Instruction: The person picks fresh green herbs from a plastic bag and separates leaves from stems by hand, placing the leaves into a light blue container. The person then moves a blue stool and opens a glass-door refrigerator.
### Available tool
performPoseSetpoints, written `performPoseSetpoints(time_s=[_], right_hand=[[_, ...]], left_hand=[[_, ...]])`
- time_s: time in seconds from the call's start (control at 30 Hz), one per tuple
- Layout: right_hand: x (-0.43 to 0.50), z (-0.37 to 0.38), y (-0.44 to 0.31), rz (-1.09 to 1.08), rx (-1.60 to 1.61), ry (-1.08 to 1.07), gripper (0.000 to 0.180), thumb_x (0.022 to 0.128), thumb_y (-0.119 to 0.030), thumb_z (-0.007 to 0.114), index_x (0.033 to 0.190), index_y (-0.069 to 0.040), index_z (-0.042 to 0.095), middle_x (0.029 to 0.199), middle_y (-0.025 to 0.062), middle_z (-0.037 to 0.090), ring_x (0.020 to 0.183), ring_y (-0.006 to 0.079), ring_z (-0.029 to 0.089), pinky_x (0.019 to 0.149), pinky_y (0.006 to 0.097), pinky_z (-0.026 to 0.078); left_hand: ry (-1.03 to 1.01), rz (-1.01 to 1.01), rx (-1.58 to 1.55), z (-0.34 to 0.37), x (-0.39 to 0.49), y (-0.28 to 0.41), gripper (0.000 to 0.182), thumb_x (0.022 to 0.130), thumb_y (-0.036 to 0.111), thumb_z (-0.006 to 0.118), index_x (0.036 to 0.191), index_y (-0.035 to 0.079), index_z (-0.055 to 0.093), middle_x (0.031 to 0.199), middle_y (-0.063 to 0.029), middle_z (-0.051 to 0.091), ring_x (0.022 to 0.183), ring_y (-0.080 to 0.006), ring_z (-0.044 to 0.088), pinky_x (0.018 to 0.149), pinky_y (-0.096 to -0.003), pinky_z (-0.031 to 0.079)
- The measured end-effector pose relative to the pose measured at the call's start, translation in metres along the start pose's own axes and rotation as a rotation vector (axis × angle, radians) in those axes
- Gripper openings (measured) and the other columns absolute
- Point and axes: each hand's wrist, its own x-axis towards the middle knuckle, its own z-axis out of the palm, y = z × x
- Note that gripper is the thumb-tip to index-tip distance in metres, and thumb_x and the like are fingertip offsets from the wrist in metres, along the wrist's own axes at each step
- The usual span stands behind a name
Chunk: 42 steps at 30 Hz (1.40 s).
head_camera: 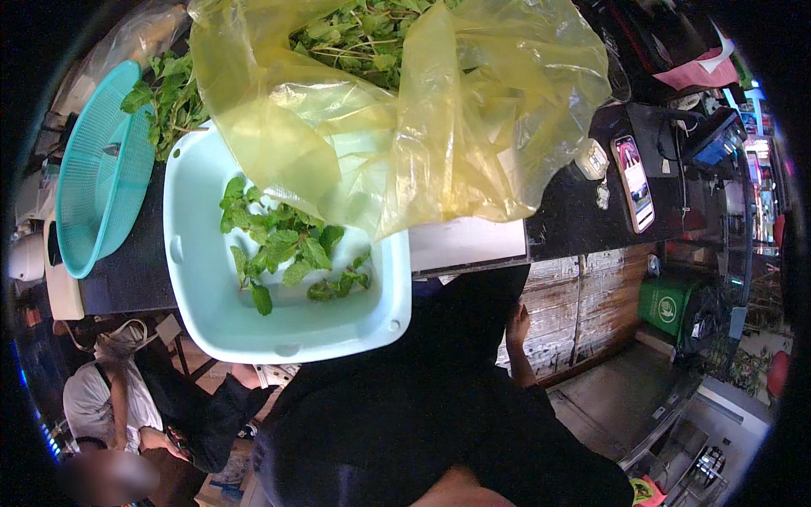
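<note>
Low beside my dark clothing is my right hand (518,323), partly hidden; its hold is unclear. My left hand is out of view. Before me a pale blue plastic basin (215,339) overhangs the table edge, with loose mint sprigs (279,247) on its bottom. A translucent yellow plastic bag (431,146) is spread over the basin's far side and the table. Leafy mint stems (355,38) lie in the bag's opening. Another bunch of mint (174,104) rests between the bag and a turquoise mesh colander (104,171), which is tilted on its side.
White paper (469,244) lies partly under the bag on the black table (564,222). To the right are a small white case (592,158) and a lit phone (632,184). A seated person (114,399) is at the lower left, a green bin (665,307) at the right.
</note>
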Motion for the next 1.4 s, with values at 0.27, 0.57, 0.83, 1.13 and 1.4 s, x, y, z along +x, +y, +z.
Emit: performPoseSetpoints(time_s=[0.27,0.57,0.83,1.13,1.4], right_hand=[[0.022,0.042,-0.029,0.024,0.0,0.088,0.058,0.103,-0.045,0.042,0.105,0.008,0.065,0.094,0.0199,0.069,0.084,0.0273,0.062,0.081,0.0379,0.047],[0.026,0.071,-0.027,0.023,-0.028,0.202,0.06,0.102,-0.047,0.042,0.091,0.007,0.065,0.079,0.0191,0.066,0.075,0.0276,0.059,0.072,0.0407,0.046],[0.024,0.067,-0.043,-0.21,0.094,0.094,0.052,0.102,-0.043,0.044,0.087,0.001,0.066,0.079,0.0114,0.066,0.075,0.0204,0.058,0.071,0.0368,0.044],[0.037,0.079,-0.076,-0.469,0.203,-0.082,0.028,0.102,-0.025,0.052,0.111,0.0,0.06,0.095,0.008,0.063,0.085,0.0166,0.061,0.08,0.0289,0.049],[0.05,0.11,-0.085,-0.661,0.186,-0.379,0.032,0.104,-0.028,0.046,0.111,0.0,0.06,0.098,0.0126,0.065,0.088,0.0229,0.062,0.081,0.0326,0.051]], left_hand=[[0.079,0.153,0.093,0.001,0.107,0.025,0.079,0.089,0.066,0.037,0.14,0.007,0.045,0.141,-0.0225,0.045,0.13,-0.0374,0.043,0.109,-0.0453,0.033],[-0.033,0.291,0.16,0.005,0.163,0.037,0.082,0.09,0.069,0.031,0.142,0.007,0.042,0.144,-0.0231,0.043,0.133,-0.0387,0.041,0.112,-0.0458,0.03],[-0.298,0.445,0.282,0.007,0.188,0.013,0.085,0.092,0.073,0.026,0.145,0.007,0.04,0.147,-0.0237,0.041,0.136,-0.0398,0.038,0.114,-0.0462,0.028],[-0.23,0.748,0.265,0.026,0.132,0.073,0.07,0.099,0.06,0.023,0.14,0.008,0.046,0.141,-0.0224,0.048,0.135,-0.0406,0.039,0.114,-0.0475,0.029],[-0.14,0.785,0.38,0.028,0.12,0.103,0.048,0.094,0.041,0.04,0.125,0.006,0.053,0.121,-0.0225,0.058,0.115,-0.0416,0.051,0.097,-0.0485,0.041]])
